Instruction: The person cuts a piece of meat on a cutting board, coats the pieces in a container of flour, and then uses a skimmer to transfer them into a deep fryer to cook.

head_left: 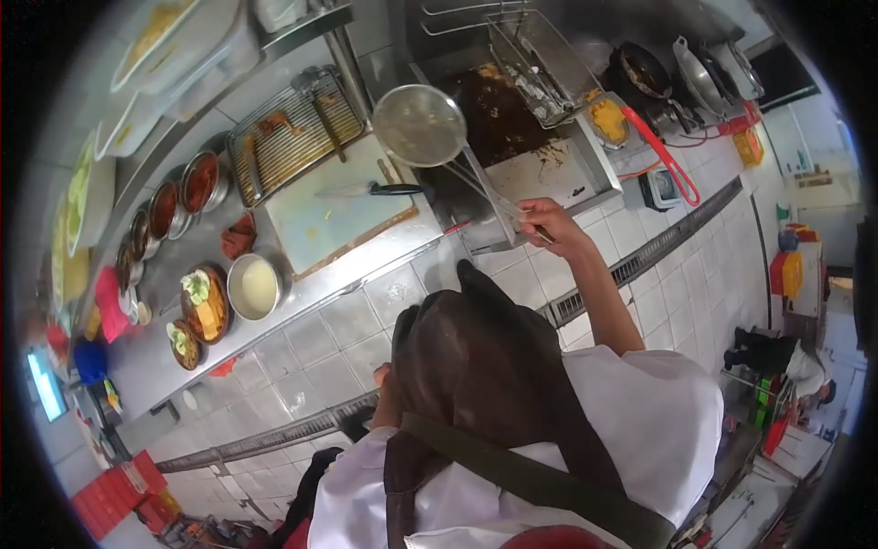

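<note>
My right hand is closed round the handle of a round wire-mesh strainer. The strainer is held up near the front of a fryer with dark oil in it. Low beside my dark apron, my left hand shows only in part, and its fingers are mostly hidden. On the counter, a knife with a black handle lies on a pale cutting board.
Left on the counter are sauce bowls, a bowl of pale liquid and a topped burger bun. A wire rack is behind the board. Red-handled tongs jut out rightward. Another person is at far right.
</note>
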A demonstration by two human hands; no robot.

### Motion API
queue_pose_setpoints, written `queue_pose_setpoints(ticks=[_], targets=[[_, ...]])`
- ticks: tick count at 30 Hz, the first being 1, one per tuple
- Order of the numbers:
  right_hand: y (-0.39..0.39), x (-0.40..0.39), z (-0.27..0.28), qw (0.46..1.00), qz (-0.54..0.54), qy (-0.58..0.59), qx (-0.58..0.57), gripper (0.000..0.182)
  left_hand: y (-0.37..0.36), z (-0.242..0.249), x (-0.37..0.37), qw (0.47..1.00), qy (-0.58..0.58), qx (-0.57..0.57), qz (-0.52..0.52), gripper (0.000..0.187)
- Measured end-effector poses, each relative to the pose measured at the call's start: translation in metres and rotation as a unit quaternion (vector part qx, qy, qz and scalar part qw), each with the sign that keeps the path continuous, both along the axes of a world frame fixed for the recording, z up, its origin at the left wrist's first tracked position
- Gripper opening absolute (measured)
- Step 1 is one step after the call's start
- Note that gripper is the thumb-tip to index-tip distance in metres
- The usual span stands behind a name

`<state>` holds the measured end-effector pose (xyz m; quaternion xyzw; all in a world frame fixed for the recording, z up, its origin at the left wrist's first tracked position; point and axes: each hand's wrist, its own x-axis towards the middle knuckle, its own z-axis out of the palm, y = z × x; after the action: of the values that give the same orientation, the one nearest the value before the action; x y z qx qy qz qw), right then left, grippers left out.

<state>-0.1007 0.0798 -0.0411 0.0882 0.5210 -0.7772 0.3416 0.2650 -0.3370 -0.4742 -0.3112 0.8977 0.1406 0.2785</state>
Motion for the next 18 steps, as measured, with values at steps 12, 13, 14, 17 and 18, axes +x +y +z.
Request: queue_pose_setpoints(ticks=[12, 13, 14, 17, 18], targets=[[0.020, -0.189, -0.143, 0.968, -0.143, -0.166, -0.125, 0.026, -0.005, 0.028, -0.001, 0.977, 0.035, 0.002, -0.212, 0.024], [0.015, -0.207, -0.149, 0.954, -0.138, -0.207, -0.166, 0.027, -0.005, 0.031, -0.007, 0.977, 0.037, 0.000, -0.211, 0.024], [0.010, -0.222, -0.150, 0.955, -0.136, -0.206, -0.168, 0.027, -0.006, 0.034, -0.010, 0.995, -0.022, -0.008, -0.097, 0.024], [0.001, -0.257, -0.160, 0.928, -0.224, -0.244, -0.173, 0.027, 0.003, 0.050, 0.000, 0.995, -0.086, -0.033, -0.047, 0.024], [0.007, -0.277, -0.190, 0.927, -0.224, -0.246, -0.175, 0.027, 0.004, 0.054, -0.001, 0.988, -0.088, -0.049, -0.118, 0.024]])
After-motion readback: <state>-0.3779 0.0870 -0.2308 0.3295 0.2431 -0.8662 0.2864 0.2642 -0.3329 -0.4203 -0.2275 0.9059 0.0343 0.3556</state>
